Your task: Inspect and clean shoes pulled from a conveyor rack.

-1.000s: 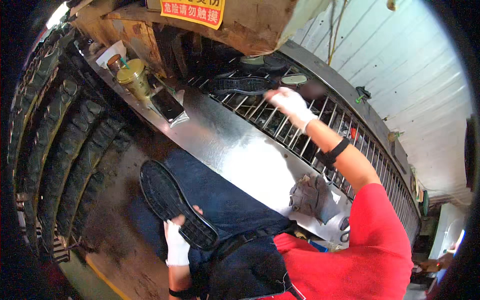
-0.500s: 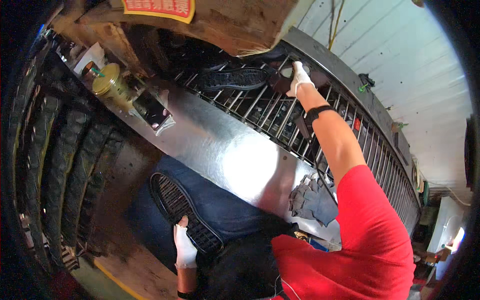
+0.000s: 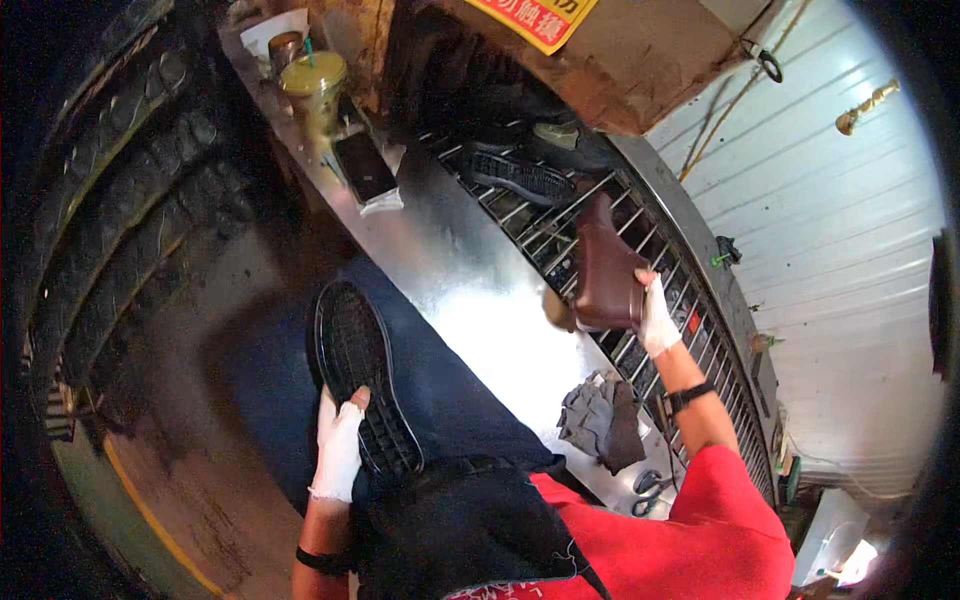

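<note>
My left hand (image 3: 338, 445), in a white glove with the thumb tip bare, grips a black shoe sole (image 3: 352, 335) over my lap. The sole's ribbed face and raised rim show. My right hand (image 3: 655, 312), gloved likewise, is closed on a reddish-brown shoe upper (image 3: 608, 265) shaped like an ankle boot. It is held above the metal bars, its toe pointing away from me. Farther off, another black sole (image 3: 522, 180) lies on the bar conveyor (image 3: 545, 238), beside a dark shoe (image 3: 572, 148) partly under the brown housing.
A shiny metal ledge (image 3: 470, 325) runs between my lap and the bars. On it are a lidded drink cup (image 3: 315, 95), a phone (image 3: 364, 165), grey gloves (image 3: 604, 420) and scissors (image 3: 650, 490). A rack (image 3: 140, 215) of dark soles stands left. The brown housing (image 3: 640, 60) overhangs the conveyor.
My right hand has drawn back toward me from the conveyor's far part, and the brown shoe upper now shows in it. The left hand still holds the sole, turned slightly. The view has shifted.
</note>
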`<move>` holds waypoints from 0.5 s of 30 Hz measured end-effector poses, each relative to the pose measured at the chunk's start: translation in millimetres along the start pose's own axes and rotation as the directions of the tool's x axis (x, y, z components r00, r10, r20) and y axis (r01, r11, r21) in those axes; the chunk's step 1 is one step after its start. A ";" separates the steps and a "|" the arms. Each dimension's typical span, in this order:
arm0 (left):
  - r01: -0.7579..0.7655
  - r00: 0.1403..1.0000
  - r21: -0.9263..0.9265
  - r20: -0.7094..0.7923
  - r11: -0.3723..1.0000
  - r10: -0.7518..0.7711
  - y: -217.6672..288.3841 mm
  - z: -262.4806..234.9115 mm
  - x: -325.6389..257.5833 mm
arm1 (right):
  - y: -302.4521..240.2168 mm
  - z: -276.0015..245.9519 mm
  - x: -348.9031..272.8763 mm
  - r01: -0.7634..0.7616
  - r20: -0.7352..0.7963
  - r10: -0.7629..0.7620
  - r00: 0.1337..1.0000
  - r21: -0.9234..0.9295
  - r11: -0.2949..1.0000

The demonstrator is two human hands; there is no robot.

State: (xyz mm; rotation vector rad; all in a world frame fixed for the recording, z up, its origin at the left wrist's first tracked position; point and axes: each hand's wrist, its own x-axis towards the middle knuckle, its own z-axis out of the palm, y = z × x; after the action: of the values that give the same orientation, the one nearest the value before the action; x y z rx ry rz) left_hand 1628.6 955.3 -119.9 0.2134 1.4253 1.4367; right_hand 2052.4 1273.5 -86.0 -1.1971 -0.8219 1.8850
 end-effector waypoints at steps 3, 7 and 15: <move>-0.453 0.802 0.629 -0.023 0.631 0.598 19.3 0.5 -1.5 | 19.9 50.7 -41.2 -0.180 0.055 0.177 0.983 0.053 0.982; -0.588 0.806 0.132 0.180 0.798 0.565 52.8 4.4 2.3 | 53.9 122.7 -79.4 -0.388 0.415 0.340 0.844 0.035 0.921; -0.493 0.826 -0.295 0.135 0.818 0.547 100.4 26.9 8.4 | 57.3 235.7 -125.3 0.774 0.781 0.012 0.625 -0.621 0.127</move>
State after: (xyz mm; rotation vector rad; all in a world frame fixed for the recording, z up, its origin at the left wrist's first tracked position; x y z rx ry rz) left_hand 1592.0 1004.6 -35.6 0.6231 1.0306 1.9604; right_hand 1856.0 1108.5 7.6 -0.6159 -2.7302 1.0604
